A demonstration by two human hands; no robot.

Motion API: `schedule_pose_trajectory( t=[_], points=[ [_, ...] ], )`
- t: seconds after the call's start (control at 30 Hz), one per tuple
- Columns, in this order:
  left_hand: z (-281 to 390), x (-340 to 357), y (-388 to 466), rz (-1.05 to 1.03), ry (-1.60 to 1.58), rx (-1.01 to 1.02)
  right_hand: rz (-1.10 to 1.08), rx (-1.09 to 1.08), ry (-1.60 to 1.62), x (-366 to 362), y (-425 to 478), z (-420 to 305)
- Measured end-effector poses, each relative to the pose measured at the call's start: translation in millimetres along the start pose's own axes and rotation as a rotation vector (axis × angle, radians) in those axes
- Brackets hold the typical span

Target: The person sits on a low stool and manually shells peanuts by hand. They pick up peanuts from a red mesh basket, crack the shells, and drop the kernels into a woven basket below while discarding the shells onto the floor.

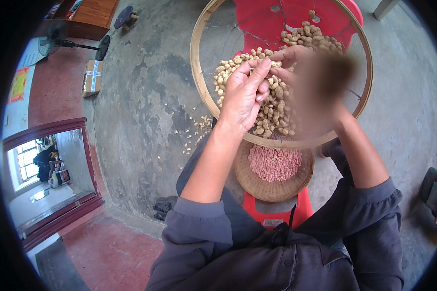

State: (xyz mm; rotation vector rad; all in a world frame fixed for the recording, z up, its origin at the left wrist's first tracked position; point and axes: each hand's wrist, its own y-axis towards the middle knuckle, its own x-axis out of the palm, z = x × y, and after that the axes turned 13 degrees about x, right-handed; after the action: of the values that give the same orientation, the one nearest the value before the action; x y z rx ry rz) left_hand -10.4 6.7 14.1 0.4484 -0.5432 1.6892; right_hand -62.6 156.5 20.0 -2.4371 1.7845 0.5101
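My left hand (244, 92) is held above a round mesh sieve with a wooden rim (200, 40), its thumb and forefinger pinched together. Between its fingertips and those of my right hand (301, 67) is a single peanut in its shell (275, 64). A blurred patch hides most of my right hand. Unshelled peanuts (276, 105) are heaped in the sieve under both hands, with a second pile (307, 34) at its far right. Below the near rim, a woven basket (273, 192) holds pink shelled peanut kernels (275, 162).
A red plastic chair (258, 22) stands under the far part of the sieve, and a red plastic stool (304, 207) is under the basket. Shell bits (202, 123) litter the concrete floor at left. Further left are a cardboard box (93, 78), a standing fan (63, 43) and a framed mirror (45, 163).
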Motion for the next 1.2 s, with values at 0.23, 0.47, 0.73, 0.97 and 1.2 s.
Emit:
schedule_pose_trajectory(
  t=[0.23,0.47,0.73,0.97,1.2],
  points=[
    [-0.4,0.1,-0.5,-0.023,0.086,0.036,0.017,-0.168,-0.209,-5.6,2.4,9.1],
    [-2.1,3.5,-0.7,-0.025,0.112,0.063,-0.172,0.118,0.249,-0.1,-0.9,11.4],
    [7.9,18.8,-1.8,-0.158,0.108,0.116,-0.245,0.236,0.507,-10.0,-2.6,-14.4],
    [15.5,18.9,-4.9,-0.215,0.23,0.185,-0.305,0.289,0.612,-11.1,-2.7,-13.6],
    [10.6,18.0,-2.3,-0.218,0.289,0.233,-0.278,0.286,0.659,-10.8,-5.3,-16.4]
  ],
)
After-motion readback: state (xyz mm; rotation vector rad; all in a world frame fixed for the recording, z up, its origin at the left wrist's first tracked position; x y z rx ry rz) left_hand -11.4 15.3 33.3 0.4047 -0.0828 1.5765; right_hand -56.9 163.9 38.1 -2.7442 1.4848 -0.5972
